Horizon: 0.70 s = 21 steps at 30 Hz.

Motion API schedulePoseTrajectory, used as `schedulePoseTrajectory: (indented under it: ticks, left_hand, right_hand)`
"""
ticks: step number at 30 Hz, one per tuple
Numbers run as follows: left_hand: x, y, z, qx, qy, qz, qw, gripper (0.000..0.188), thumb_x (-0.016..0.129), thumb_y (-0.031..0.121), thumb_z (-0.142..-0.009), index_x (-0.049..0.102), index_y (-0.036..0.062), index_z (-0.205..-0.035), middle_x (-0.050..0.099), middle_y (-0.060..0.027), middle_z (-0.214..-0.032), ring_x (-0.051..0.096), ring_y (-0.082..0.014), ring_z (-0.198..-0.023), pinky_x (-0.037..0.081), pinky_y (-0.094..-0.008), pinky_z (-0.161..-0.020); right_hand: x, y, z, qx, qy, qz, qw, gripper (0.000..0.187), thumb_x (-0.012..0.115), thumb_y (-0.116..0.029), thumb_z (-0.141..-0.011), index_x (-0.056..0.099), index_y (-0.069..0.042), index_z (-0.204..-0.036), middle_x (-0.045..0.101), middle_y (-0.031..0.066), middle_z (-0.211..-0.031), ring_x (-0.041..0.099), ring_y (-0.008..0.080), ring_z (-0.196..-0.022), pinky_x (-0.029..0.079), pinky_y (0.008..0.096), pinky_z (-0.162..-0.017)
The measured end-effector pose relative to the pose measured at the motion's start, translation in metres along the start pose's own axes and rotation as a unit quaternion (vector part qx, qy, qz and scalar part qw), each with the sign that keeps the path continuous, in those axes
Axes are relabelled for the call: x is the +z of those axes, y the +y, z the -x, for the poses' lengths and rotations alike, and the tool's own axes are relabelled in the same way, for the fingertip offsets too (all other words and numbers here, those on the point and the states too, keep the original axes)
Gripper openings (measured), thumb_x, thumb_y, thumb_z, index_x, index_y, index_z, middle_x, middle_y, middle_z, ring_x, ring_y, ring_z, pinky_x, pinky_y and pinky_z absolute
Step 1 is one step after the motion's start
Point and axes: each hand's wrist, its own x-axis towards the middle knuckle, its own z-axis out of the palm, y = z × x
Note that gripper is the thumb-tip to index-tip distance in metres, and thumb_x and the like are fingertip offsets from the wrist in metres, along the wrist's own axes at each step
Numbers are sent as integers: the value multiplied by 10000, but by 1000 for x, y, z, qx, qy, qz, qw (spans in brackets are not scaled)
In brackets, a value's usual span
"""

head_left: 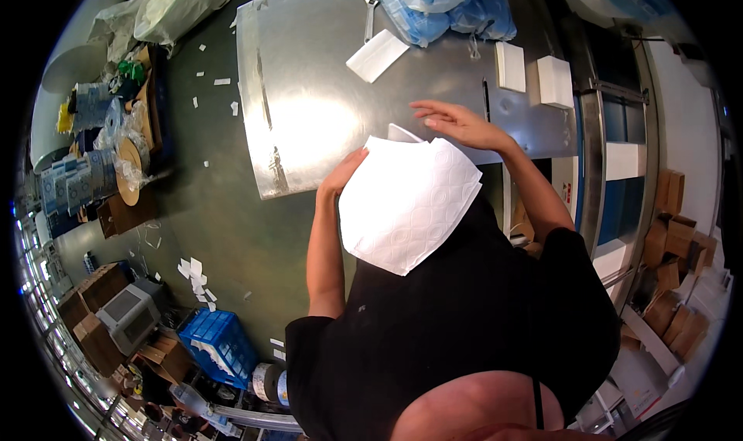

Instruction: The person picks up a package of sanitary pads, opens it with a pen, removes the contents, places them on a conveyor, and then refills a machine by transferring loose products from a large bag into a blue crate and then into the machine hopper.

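The left hand (346, 172) was seen pressed against the left edge of a large white embossed paper sheet (409, 205), fingers curled on it and gripping that edge, while the right hand (457, 121) was held flat and released, fingers spread, just above the sheet's upper right corner; whether it touched the paper could not be told. The sheet itself was held out in front of the black-shirted torso (464, 317), tilted, its lower corner hanging over the chest and its upper edge reaching the near rim of the steel worktop (309, 93). A small white corner of another piece (402, 133) was glimpsed poking out just behind the sheet's top edge. Farther out on the worktop, a folded white paper piece (377, 55) was laid near the middle, and two white stacks (511, 66) (555, 81) were set side by side toward the right. Blue plastic-wrapped packs (441, 4) were piled at the far edge. Off to the left, the green floor (209, 209) was strewn with white paper scraps (193, 275), and a blue crate (219, 344) was parked beside cardboard boxes (93, 305). Rolls and wrapped bundles (93, 155) were heaped at the far left.
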Motion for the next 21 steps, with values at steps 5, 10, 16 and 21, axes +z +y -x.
schedulePoseTrajectory:
  ticks: [5,10,16,21]
  left_hand:
    - [-12,-13,-15,12,14,-30,999,679,447,482,-1112,443,-53,-1532,498,-191,-1549,476,-275,-1387,364,-393,-1181]
    - [-17,-17,-14,16,16,-49,999,682,442,486,-1110,447,-50,-1531,504,-189,-1543,475,-275,-1386,361,-393,-1181]
    - [-15,-11,2,6,24,-50,998,674,449,485,-1108,460,-45,-1523,516,-182,-1532,482,-278,-1378,363,-400,-1184]
    - [-15,-14,4,-3,22,-33,999,654,446,465,-1113,469,-47,-1519,515,-173,-1539,486,-271,-1379,360,-392,-1187]
  right_hand:
    - [17,98,-28,58,68,128,988,582,676,-298,-989,500,-113,-1511,646,216,-1308,672,311,-1140,530,409,-993]
    - [42,139,-42,61,101,297,948,651,741,-264,-927,469,-123,-1501,649,240,-1288,675,396,-1132,547,466,-932]
    - [39,172,-24,128,40,380,915,483,668,-177,-925,484,-122,-1369,719,217,-1073,680,460,-1017,539,536,-839]
    - [28,153,-48,89,115,265,953,241,668,-197,-949,600,-96,-1156,728,191,-982,697,406,-939,534,511,-777]
